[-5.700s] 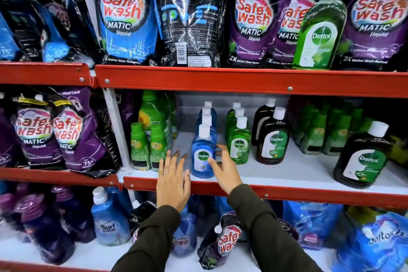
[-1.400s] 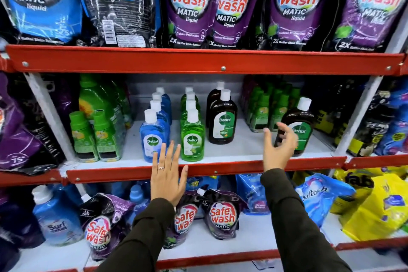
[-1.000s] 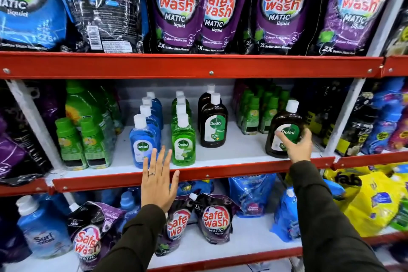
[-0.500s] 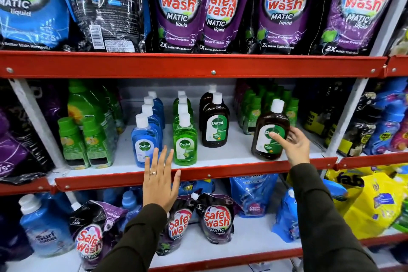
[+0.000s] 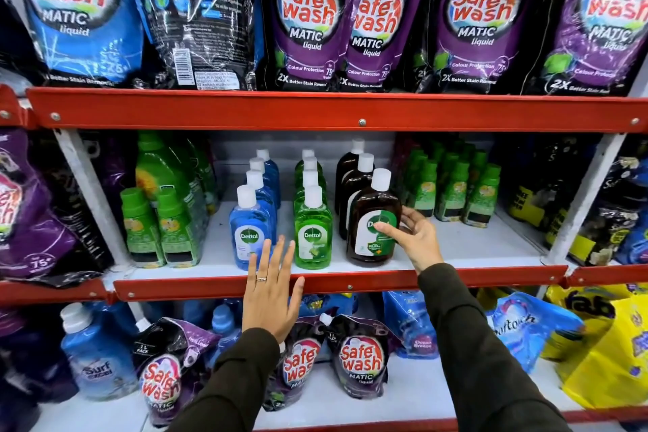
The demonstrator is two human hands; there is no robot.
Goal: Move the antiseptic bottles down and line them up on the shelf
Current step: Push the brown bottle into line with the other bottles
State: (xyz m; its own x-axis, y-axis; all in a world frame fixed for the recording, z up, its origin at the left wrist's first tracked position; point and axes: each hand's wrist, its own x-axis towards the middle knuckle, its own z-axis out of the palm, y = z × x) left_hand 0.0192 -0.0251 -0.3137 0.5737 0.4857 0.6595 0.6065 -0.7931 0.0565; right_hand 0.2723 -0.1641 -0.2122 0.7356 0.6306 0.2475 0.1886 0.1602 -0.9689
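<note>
On the middle shelf [image 5: 473, 249] stand three rows of Dettol antiseptic bottles with white caps: a blue row [image 5: 247, 224], a green row [image 5: 312, 221] and a brown row. My right hand [image 5: 413, 238] grips the front brown bottle [image 5: 370, 217] from its right side, thumb across the green label; it stands upright at the head of the brown row. My left hand [image 5: 271, 291] lies flat, fingers spread, against the red shelf edge [image 5: 350, 282] below the blue and green rows, holding nothing.
Small green bottles stand left [image 5: 157, 231] and right [image 5: 452, 193] of the rows. Safe Wash pouches [image 5: 308, 21] fill the top shelf. The bottom shelf holds pouches [image 5: 357, 358], a blue Surf bottle [image 5: 94, 361] and yellow bags [image 5: 610, 361].
My right hand slid the brown bottle leftward from the shelf's right part to the front of the brown row. My left hand stayed on the shelf edge.
</note>
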